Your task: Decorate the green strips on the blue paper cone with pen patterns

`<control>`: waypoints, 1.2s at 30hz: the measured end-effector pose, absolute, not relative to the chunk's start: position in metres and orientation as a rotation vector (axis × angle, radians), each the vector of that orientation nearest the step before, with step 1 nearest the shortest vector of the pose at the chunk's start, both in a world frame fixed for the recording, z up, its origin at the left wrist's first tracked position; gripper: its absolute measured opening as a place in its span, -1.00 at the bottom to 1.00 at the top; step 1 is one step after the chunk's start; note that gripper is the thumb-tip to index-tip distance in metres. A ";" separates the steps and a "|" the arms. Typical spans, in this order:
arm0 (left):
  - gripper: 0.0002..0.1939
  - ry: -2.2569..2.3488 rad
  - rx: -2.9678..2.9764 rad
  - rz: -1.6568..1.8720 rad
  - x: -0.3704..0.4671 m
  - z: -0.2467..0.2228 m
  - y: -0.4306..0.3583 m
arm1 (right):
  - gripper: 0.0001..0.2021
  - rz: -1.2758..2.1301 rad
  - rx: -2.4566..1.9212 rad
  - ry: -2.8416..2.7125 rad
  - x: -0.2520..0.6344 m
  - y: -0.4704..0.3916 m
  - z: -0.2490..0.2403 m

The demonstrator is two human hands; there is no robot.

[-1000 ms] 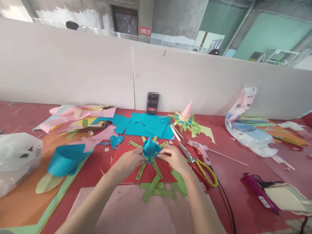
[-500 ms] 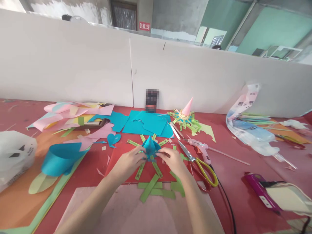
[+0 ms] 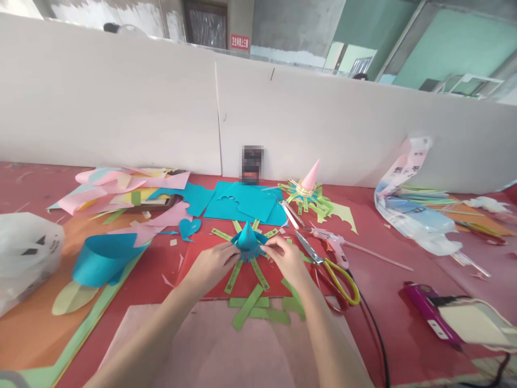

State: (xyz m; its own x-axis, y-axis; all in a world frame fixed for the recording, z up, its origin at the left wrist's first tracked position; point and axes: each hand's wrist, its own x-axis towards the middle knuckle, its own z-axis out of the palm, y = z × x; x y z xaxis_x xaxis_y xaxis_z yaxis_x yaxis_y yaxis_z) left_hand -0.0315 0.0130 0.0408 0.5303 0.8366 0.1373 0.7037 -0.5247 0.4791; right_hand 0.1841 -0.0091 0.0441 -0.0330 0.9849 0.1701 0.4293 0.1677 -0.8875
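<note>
A blue paper cone [image 3: 247, 235] stands in the middle of several green patterned paper strips [image 3: 259, 275] that spread out like rays over a red sheet [image 3: 210, 274]. Around the cone's base curves a blue paper strip [image 3: 262, 237], its lower edge apparently fringed. My left hand [image 3: 218, 258] pinches this strip on the left of the cone. On the other side, the thumb and fingers of my right hand [image 3: 285, 258] are closed on the strip too. The fingertips partly hide its ends.
Scissors [image 3: 329, 269] and a glue gun [image 3: 333, 242] lie right of my right hand. Behind them stands a pink-coned paper piece [image 3: 310, 183]. Blue sheets [image 3: 242, 202] lie beyond the cone; green offcuts [image 3: 262, 310] lie nearer me. A purple power strip [image 3: 432, 312] sits far right.
The blue strip now sits wider and lower around the cone, more of which shows. My hands have shifted only slightly, still pinching on both sides.
</note>
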 end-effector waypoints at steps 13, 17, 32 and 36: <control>-0.76 1.187 2.396 0.540 -0.031 0.040 0.013 | -0.75 0.792 -1.404 -1.756 0.177 -0.008 0.032; -0.76 1.176 2.385 0.562 -0.031 0.040 0.014 | -0.84 0.732 -1.357 -1.821 0.177 -0.007 0.032; -0.78 1.208 2.365 0.594 -0.031 0.036 0.012 | -0.85 0.627 -1.267 -1.903 0.174 -0.008 0.033; -0.77 1.205 2.389 0.613 -0.028 0.033 0.010 | -0.87 0.625 -1.280 -1.896 0.174 -0.008 0.031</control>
